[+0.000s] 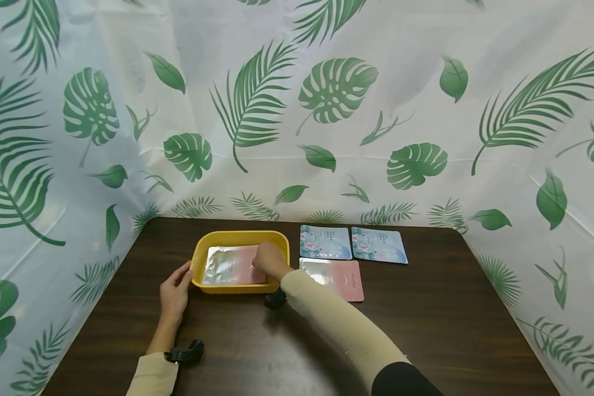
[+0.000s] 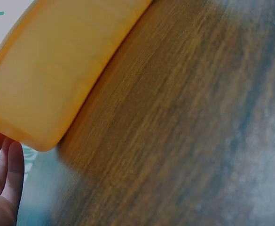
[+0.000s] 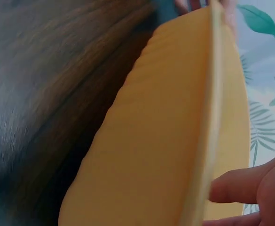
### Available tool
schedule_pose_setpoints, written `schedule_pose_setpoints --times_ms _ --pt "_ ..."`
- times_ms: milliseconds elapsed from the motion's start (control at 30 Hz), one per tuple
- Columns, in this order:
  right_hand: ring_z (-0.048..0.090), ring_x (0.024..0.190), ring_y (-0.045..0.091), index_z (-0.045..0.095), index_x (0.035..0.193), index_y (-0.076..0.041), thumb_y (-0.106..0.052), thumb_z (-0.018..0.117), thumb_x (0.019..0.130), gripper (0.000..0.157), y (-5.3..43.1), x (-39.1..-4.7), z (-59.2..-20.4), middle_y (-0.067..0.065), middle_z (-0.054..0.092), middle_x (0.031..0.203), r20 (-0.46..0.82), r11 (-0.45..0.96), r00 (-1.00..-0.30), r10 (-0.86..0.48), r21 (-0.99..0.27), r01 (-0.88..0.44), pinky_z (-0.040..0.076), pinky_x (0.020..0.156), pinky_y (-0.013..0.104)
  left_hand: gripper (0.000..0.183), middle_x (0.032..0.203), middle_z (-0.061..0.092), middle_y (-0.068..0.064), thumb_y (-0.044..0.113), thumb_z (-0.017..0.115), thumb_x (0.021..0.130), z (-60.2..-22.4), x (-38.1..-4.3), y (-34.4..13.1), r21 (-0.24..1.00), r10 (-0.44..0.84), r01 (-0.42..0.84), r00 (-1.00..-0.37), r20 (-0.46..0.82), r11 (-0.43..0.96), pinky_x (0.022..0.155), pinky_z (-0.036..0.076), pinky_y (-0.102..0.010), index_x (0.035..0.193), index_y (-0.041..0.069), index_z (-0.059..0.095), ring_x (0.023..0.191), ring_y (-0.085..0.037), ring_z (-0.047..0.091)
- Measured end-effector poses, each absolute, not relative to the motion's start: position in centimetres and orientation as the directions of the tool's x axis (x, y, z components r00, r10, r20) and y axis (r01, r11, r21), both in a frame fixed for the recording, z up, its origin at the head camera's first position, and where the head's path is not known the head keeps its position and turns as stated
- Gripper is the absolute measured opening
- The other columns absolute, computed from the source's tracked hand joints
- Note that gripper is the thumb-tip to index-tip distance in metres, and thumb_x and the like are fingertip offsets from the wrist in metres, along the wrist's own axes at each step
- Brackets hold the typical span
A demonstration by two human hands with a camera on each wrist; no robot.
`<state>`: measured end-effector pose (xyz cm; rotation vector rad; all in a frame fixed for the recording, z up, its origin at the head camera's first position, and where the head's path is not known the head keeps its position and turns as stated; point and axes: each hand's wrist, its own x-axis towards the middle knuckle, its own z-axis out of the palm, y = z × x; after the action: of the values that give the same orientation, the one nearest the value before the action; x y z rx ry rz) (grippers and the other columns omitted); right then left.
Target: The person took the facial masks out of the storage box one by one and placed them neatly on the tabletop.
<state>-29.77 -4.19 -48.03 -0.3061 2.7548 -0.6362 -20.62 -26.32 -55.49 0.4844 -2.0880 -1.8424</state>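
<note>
Brown wood-grain desk (image 1: 237, 346): my left hand (image 1: 174, 293) pinches yellow plastic tray (image 1: 232, 289); right hand (image 1: 269, 260) grip unclear; glossy pink-silver sachet (image 1: 229, 266) could slip.

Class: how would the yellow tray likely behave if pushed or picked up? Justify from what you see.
The yellow tray looks broad and low, so it probably wouldn't tip when pushed. Its upright walls keep their shape, suggesting it is fairly stiff. Those walls look thin, so it may be light.
</note>
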Motion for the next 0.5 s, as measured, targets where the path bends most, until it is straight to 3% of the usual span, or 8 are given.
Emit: schedule_pose_setpoints --times_ms 133,333,500 --pt "0.050 0.059 0.014 0.060 0.060 -0.009 -0.016 0.070 0.087 0.030 -4.05 -29.55 -48.03 -0.001 0.054 0.059 -0.196 0.898 -0.928 -0.317 -0.378 -0.227 0.044 0.056 0.024 0.039 0.133 0.057 -0.016 0.018 0.055 0.100 -55.43 -20.77 -26.38 0.993 -0.448 -0.054 -0.894 0.000 0.108 0.075 0.052 -0.009 0.135 0.002 0.057 0.088 0.009 0.057" --pt "0.054 0.057 0.015 0.066 0.061 -0.006 -0.011 0.067 0.087 0.026 -3.96 -29.22 -48.19 0.002 0.061 0.059 -0.231 0.871 -0.926 -0.299 -0.462 -0.166 0.045 0.053 0.022 0.039 0.133 0.058 -0.017 0.020 0.055 0.100 -55.38 -20.49 -26.32 0.993 -0.451 -0.033 -0.892 0.020 0.111 0.072 0.051 -0.008 0.134 0.002 0.057 0.085 0.009 0.057" --pt "0.053 0.054 0.017 0.063 0.061 -0.005 -0.007 0.064 0.087 0.026 -3.95 -29.14 -48.62 0.003 0.057 0.058 -0.222 0.831 -0.940 -0.258 -0.547 -0.099 0.044 0.049 0.021 0.041 0.137 0.056 -0.019 0.022 0.054 0.101 -55.40 -20.40 -26.33 0.993 -0.437 -0.029 -0.899 0.022 0.111 0.072 0.049 -0.006 0.136 0.001 0.055 0.086 0.010 0.056"
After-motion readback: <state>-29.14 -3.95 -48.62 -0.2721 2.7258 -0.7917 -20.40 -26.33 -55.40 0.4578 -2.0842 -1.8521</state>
